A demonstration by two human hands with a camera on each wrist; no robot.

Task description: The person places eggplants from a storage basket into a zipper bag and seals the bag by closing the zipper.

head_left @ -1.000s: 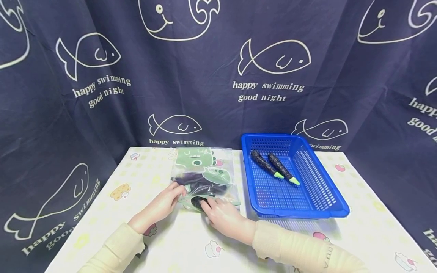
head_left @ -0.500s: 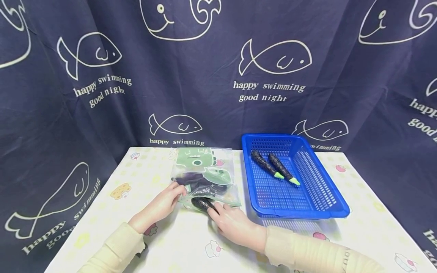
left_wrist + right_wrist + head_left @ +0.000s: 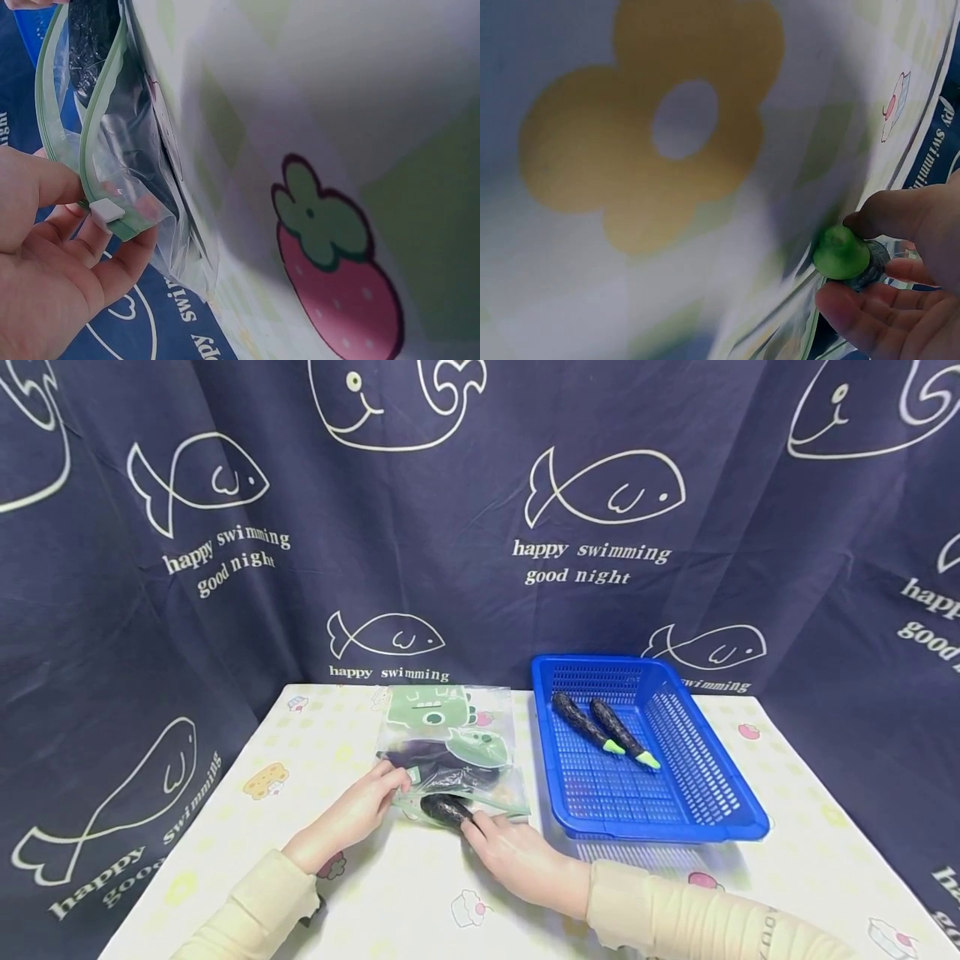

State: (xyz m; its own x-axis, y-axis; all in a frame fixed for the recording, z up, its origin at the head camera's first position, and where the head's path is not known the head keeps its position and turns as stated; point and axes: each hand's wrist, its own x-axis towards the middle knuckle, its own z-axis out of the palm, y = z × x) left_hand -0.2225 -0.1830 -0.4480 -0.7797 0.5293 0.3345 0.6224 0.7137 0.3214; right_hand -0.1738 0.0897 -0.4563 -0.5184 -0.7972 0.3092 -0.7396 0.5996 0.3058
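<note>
A clear zip bag [image 3: 427, 706] with green cartoon prints lies on the table, its green-edged mouth facing me and gaping. Dark eggplants [image 3: 450, 770] show through its plastic. My left hand [image 3: 367, 800] pinches the left corner of the mouth; in the left wrist view the white slider [image 3: 107, 211] sits at its fingers. My right hand [image 3: 521, 862] holds another black eggplant [image 3: 444, 810] near its stem end, with the rounded far end within the bag's mouth. The right wrist view shows the bright green stem cap [image 3: 841, 253] between thumb and fingers.
To the right of the bag stands a blue perforated basket [image 3: 555, 793]. Two black eggplants [image 3: 618, 727] with light green stems lie in it. A patterned cloth [image 3: 390, 902] covers the table, and a dark blue fish-print curtain [image 3: 465, 568] hangs behind.
My right hand has shifted right and slightly toward me, so more of the eggplant shows between its fingers and the bag. The left hand stays at the bag's corner.
</note>
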